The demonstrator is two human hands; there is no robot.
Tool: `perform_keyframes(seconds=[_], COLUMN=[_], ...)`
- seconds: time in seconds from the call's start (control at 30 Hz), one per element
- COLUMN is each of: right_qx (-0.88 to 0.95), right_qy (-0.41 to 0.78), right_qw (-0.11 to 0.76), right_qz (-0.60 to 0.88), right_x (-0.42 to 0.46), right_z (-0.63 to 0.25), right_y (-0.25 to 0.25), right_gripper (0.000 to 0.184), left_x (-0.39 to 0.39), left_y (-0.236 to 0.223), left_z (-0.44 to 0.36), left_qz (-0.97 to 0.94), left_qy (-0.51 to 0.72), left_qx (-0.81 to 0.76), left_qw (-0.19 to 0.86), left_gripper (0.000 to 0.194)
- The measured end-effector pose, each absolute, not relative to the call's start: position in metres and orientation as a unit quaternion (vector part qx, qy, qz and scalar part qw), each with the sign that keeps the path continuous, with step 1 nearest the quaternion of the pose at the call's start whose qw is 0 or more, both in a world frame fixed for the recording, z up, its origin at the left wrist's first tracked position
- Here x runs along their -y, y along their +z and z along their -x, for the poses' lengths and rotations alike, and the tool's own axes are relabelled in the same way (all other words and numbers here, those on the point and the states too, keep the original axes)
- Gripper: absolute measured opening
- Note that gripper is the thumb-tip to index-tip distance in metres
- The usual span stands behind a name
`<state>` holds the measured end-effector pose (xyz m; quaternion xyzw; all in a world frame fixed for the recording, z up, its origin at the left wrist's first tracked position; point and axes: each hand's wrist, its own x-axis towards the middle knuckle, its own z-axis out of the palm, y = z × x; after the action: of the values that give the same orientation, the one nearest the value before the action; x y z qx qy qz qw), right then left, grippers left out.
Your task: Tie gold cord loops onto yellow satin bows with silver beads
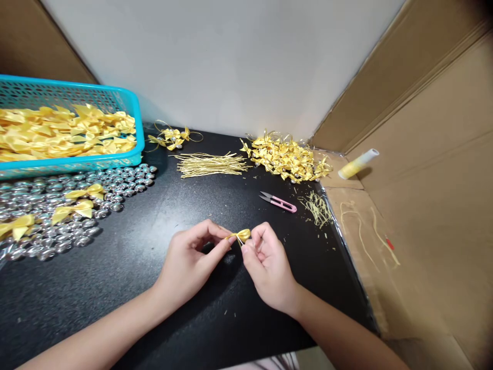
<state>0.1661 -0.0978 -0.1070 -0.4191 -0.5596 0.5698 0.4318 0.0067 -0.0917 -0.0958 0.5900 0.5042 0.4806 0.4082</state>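
My left hand [188, 262] and my right hand [267, 262] meet over the black table [115, 277], both pinching one small yellow ribbon bow [242, 235] between their fingertips. Left of them lies a spread of silver beads [57, 216] with a few loose yellow bows [82, 192] on top. A bundle of thin gold strings [210, 164] lies further back. Pink thread snips [279, 202] rest just beyond my right hand.
A turquoise basket [133, 154] full of yellow bows stands at the back left. A heap of finished bows with beads [287, 156] sits at the back right, string offcuts [318, 208] beside it. Cardboard [423, 216] with a yellow-white tube [358, 163] borders the right.
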Motion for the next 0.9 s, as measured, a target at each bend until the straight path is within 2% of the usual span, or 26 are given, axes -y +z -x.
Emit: perform_keyframes(seconds=[0.7, 0.9], right_qx=[0.546, 0.566], right_qy=[0.583, 0.56], right_qw=[0.435, 0.428], right_qz=[0.416, 0.428], right_x=[0.098, 0.0976], right_z=[-0.1635, -0.1634], right_y=[-0.1049, -0.1052], right_gripper=[0.018, 0.017], left_x=[0.0942, 0.0931], left_y=[-0.1039, -0.1011], left_z=[-0.0007, -0.0005], left_qz=[-0.651, -0.721], left_qy=[0.463, 0.466], left_qx=[-0.502, -0.468], left_qw=[0.332, 0.212], left_gripper=[0.008, 0.011])
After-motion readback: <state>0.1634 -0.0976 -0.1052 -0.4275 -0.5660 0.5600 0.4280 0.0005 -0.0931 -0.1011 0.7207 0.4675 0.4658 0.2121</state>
